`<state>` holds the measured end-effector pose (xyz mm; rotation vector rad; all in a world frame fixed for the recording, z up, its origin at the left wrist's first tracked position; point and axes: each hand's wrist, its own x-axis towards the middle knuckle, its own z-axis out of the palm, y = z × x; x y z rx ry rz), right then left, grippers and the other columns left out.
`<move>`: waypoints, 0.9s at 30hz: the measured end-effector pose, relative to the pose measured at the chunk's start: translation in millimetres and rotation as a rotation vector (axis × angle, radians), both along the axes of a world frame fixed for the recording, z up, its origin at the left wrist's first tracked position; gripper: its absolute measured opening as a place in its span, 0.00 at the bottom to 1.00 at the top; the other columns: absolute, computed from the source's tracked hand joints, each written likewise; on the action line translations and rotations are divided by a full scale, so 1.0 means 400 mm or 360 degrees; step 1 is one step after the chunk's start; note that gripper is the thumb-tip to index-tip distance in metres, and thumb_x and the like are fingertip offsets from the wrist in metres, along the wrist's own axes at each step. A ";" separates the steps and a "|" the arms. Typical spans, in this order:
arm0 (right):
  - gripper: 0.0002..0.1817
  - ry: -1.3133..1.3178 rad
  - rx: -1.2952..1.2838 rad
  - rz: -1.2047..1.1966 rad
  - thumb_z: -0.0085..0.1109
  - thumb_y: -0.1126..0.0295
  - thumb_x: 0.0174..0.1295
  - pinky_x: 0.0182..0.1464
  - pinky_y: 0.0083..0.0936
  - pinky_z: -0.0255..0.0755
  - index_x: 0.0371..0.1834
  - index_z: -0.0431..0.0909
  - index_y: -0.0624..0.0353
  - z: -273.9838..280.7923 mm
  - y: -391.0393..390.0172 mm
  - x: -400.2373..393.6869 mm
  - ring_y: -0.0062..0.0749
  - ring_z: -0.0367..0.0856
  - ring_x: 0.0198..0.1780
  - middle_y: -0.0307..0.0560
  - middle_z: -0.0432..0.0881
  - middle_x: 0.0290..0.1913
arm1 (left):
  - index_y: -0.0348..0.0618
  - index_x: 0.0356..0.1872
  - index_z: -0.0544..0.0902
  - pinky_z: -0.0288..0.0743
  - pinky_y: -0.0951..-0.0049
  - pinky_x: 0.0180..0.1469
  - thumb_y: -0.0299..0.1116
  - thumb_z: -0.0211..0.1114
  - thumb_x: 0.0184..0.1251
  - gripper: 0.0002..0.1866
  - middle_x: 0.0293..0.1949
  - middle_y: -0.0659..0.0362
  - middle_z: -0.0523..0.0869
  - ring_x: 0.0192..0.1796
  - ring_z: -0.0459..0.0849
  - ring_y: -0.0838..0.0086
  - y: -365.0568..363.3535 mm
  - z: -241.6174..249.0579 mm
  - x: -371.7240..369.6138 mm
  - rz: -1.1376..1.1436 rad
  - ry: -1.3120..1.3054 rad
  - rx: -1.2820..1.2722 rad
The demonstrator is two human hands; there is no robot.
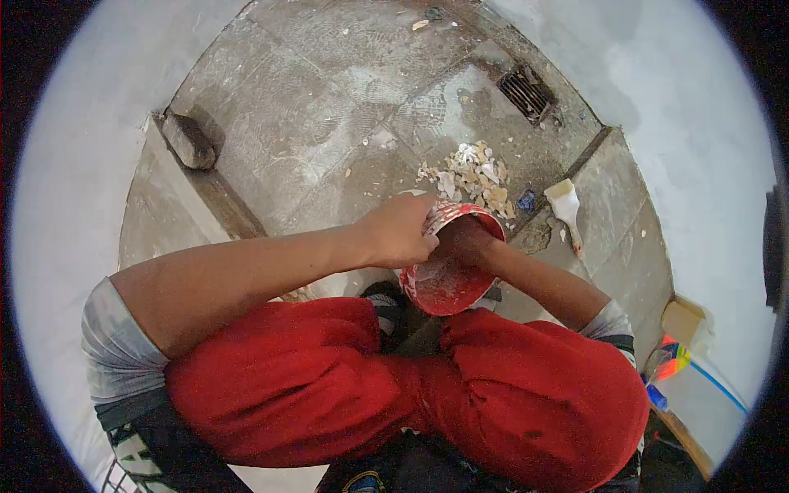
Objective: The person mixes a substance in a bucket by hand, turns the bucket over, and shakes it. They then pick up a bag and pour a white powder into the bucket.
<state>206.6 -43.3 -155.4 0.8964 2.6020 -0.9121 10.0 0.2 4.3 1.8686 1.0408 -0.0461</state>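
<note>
A red bucket [450, 289], smeared with whitish residue, is tipped between my knees with its mouth toward me. My left hand [401, 232] is closed on its upper rim, the thumb bent over the edge. Down inside the bucket goes my right hand [467, 241]; its fingers are in shadow and hidden, so I cannot make out whether they hold anything. Just beyond the bucket lies a heap of cream and white flakes [478, 177] on the grey tiled floor [279, 107]. To the right rests a wide brush [565, 205] with pale bristles and a stained handle.
A metal drain grate [524, 94] is set in the floor at the far right. On the left ledge sits a rough stone block [189, 141]. White walls [690, 123] rise on both sides. A small blue scrap [526, 200] lies by the flakes.
</note>
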 end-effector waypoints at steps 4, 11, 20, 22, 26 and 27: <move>0.24 0.0040 -0.0040 -0.0010 0.49 0.62 0.64 0.70 0.42 0.63 0.62 0.76 0.54 0.092 0.021 -0.016 0.47 0.72 0.68 0.54 0.73 0.68 | 0.33 0.50 0.75 0.76 0.50 0.52 0.35 0.69 0.59 0.22 0.43 0.38 0.84 0.50 0.82 0.42 0.003 -0.003 0.001 0.0014 0.0028 -0.0028; 0.25 -0.0043 0.0074 0.0154 0.42 0.62 0.70 0.74 0.37 0.58 0.69 0.68 0.53 -0.015 -0.015 0.013 0.42 0.68 0.72 0.50 0.69 0.71 | 0.33 0.51 0.75 0.76 0.50 0.53 0.35 0.69 0.59 0.23 0.44 0.38 0.84 0.50 0.82 0.42 0.003 -0.001 -0.004 -0.0003 -0.0017 -0.0043; 0.26 -0.0191 -0.0110 0.0226 0.36 0.59 0.75 0.77 0.34 0.54 0.74 0.63 0.52 -0.005 0.008 0.015 0.38 0.63 0.75 0.47 0.64 0.76 | 0.34 0.51 0.76 0.76 0.50 0.54 0.37 0.69 0.59 0.23 0.46 0.38 0.83 0.51 0.81 0.42 0.004 0.001 -0.004 0.0014 0.0062 -0.0058; 0.26 -0.0284 -0.0246 0.0240 0.36 0.59 0.76 0.76 0.34 0.55 0.74 0.64 0.52 0.101 0.042 -0.014 0.38 0.64 0.74 0.48 0.66 0.75 | 0.34 0.51 0.76 0.75 0.50 0.54 0.37 0.69 0.59 0.23 0.46 0.38 0.83 0.51 0.81 0.42 0.006 -0.011 -0.006 0.0019 0.0056 -0.0035; 0.21 0.0056 0.0208 0.0141 0.49 0.60 0.64 0.66 0.42 0.68 0.58 0.79 0.53 0.047 0.013 -0.003 0.45 0.78 0.63 0.51 0.80 0.62 | 0.35 0.51 0.76 0.75 0.50 0.55 0.37 0.69 0.59 0.22 0.47 0.38 0.83 0.52 0.81 0.42 0.009 -0.002 -0.007 0.0036 0.0058 -0.0070; 0.21 0.0056 0.0207 0.0139 0.49 0.60 0.64 0.66 0.42 0.68 0.58 0.79 0.53 0.049 0.014 -0.003 0.45 0.78 0.63 0.51 0.80 0.62 | 0.35 0.51 0.76 0.75 0.50 0.55 0.37 0.69 0.59 0.22 0.47 0.38 0.83 0.52 0.81 0.42 0.008 -0.006 -0.007 0.0034 0.0059 -0.0071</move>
